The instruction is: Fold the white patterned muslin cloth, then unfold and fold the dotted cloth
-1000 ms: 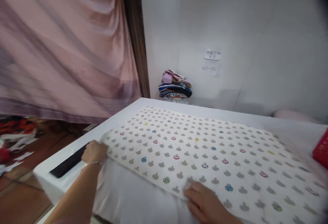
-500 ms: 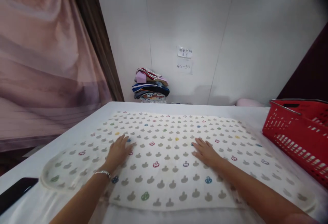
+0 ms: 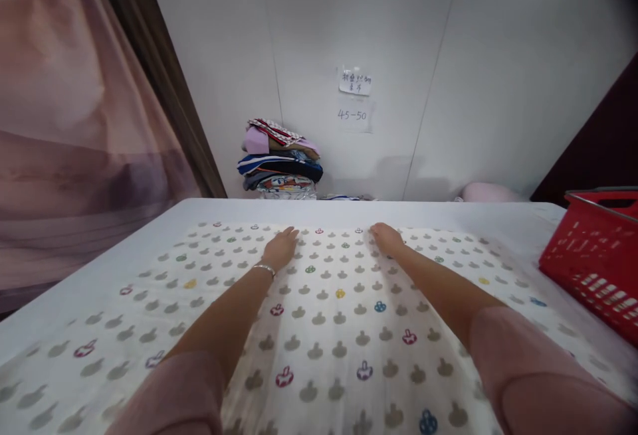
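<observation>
A white cloth (image 3: 319,319) with grey, red, blue, green and yellow mushroom prints lies spread flat in front of me. Its far edge runs close to the back of the table. My left hand (image 3: 282,248) rests at that far edge, left of centre, fingers stretched forward; a silver bracelet (image 3: 265,267) circles the wrist. My right hand (image 3: 387,238) is on the same edge, right of centre, its fingers bent a little inward over the cloth. Both arms reach across the print. The undersides of the fingers are hidden.
The white table (image 3: 164,226) ends at a pale wall. Folded fabrics (image 3: 284,159) are stacked behind it, left of the handwritten paper signs (image 3: 355,99). A red plastic basket (image 3: 593,262) stands at the right. A pink curtain (image 3: 74,123) hangs at the left.
Both my hands have slid forward from the middle of the cloth to its far edge and come closer together. The view has moved forward; the black phone at lower left is out of sight.
</observation>
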Tool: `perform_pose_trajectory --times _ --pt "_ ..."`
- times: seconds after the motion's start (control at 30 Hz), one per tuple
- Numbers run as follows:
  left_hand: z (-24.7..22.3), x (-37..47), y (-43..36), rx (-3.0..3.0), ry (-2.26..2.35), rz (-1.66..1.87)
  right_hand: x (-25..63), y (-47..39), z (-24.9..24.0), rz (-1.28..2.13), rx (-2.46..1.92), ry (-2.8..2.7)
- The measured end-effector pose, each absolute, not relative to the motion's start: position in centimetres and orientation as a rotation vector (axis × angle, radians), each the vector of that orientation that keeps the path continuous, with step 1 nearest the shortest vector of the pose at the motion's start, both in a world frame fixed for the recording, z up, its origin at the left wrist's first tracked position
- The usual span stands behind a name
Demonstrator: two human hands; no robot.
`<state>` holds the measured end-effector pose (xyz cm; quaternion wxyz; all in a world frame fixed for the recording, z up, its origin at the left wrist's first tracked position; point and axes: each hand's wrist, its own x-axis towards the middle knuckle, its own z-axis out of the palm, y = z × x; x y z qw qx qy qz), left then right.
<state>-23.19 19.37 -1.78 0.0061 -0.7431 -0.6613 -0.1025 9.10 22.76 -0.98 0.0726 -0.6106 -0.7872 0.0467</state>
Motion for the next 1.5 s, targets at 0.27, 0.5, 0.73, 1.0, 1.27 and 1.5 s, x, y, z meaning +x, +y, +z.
perform_pose_trajectory --times 0.27,0.5,0.73,1.0,1.27,1.5 --pt "-2.2 -20.7 25.3 -2.314 -2.128 -0.084 8.6 28.1 -2.3 0.176 -1.972 -2.374" --pt "-1.3 -20.2 27.5 -2.152 -2.198 -0.215 8.0 29.8 -1.9 0.087 -2.021 -2.227" --pt "-1.9 -19.5 27.8 -2.157 -2.215 -0.371 7.4 30.4 -3.0 0.159 -1.931 -2.177" --pt "-3.4 -21.1 19.9 -2.387 -1.919 -0.330 12.3 24.0 -3.7 0.222 -1.820 -2.247" --pt "-4.9 -22.0 17.9 -2.426 -1.787 -0.146 17.5 23.4 -3.6 0.222 -1.932 -2.258" --pt "-5.1 -22.9 18.5 -2.438 -1.745 -0.091 27.7 23.5 -2.2 -0.168 -2.311 -1.883"
